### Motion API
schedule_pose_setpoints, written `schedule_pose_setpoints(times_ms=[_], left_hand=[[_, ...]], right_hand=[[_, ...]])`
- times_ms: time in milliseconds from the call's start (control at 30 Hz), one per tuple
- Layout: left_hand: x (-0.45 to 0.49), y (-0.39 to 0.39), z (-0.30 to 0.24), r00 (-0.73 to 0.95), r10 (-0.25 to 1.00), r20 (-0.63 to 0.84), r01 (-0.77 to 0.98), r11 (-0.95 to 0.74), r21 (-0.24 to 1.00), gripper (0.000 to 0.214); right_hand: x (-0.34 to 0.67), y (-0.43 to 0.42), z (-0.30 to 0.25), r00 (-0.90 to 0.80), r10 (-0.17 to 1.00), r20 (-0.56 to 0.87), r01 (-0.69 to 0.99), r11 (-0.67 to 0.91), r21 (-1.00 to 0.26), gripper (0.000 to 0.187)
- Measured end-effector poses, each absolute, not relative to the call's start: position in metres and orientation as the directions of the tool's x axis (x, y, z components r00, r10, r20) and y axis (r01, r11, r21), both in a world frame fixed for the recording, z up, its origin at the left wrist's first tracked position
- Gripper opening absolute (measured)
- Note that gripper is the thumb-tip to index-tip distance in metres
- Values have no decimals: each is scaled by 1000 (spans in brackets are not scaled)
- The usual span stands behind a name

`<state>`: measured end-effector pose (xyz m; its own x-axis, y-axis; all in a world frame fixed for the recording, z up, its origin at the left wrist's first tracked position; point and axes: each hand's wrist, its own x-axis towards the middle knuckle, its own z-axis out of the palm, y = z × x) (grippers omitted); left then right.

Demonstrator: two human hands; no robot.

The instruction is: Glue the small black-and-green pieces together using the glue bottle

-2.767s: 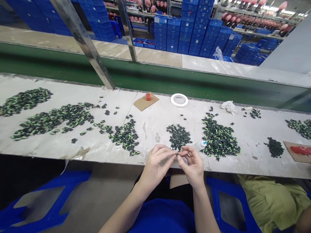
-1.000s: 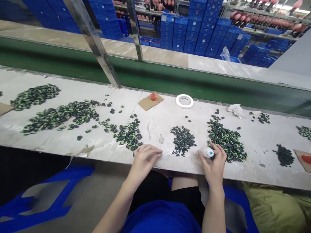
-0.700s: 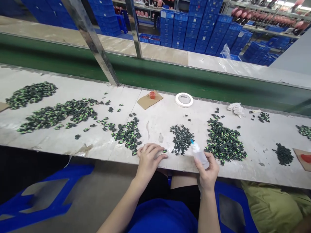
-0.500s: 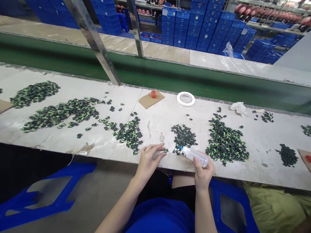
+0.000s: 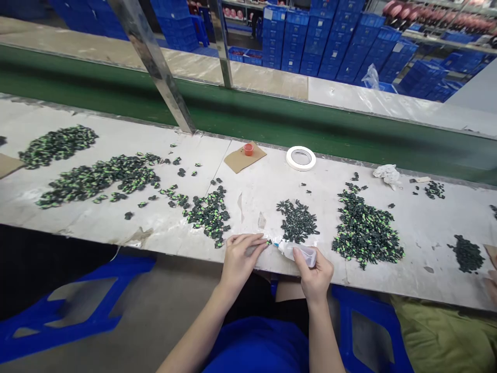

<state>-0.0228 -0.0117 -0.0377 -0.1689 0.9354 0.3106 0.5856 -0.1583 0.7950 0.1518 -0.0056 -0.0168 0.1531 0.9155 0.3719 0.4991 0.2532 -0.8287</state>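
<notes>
My right hand (image 5: 315, 272) is closed round a translucent squeeze bottle (image 5: 301, 253) with a thin blue tip, tilted to the left. That tip points at a small black and green part (image 5: 269, 242), touching it or very close. My left hand (image 5: 244, 255) pinches the part between thumb and fingertips, just above the table's front edge. Behind the bottle lies a pile of small dark slender pieces (image 5: 297, 220). To the left of my left hand is a heap of black and green parts (image 5: 209, 213); a bigger heap (image 5: 367, 228) lies to the right.
A roll of white tape (image 5: 301, 158) and a cardboard piece (image 5: 236, 160) with a small red tub (image 5: 248, 149) lie at the back. More heaps (image 5: 101, 176) cover the left. A metal post (image 5: 159, 72) rises by the green belt (image 5: 248, 111). Another person's hand (image 5: 491, 285) shows at right.
My right hand has brought the bottle leftward, so its blue tip is now at the part in my left hand. My left hand stays at nearly the same place. The view has shifted slightly.
</notes>
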Motion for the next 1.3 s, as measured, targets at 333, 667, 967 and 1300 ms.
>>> schedule_pose_setpoints(times_ms=[333, 667, 967, 1300], left_hand=[[-22, -11, -37, -178, 948, 265, 594, -111, 797, 3], [-22, -11, -34, -184, 951, 247, 588, -95, 803, 6], [-22, -11, -34, -180, 951, 252, 584, -103, 805, 4], [-21, -10, -33, -135, 967, 214, 593, -95, 800, 10]], right_hand=[[150, -5, -17, 143, 923, 357, 510, 241, -826, 34], [150, -5, -15, 142, 930, 338, 488, 231, -841, 33], [151, -3, -16, 181, 932, 315, 451, 206, -869, 40], [169, -7, -24, 531, 808, 255, 191, 179, -965, 30]])
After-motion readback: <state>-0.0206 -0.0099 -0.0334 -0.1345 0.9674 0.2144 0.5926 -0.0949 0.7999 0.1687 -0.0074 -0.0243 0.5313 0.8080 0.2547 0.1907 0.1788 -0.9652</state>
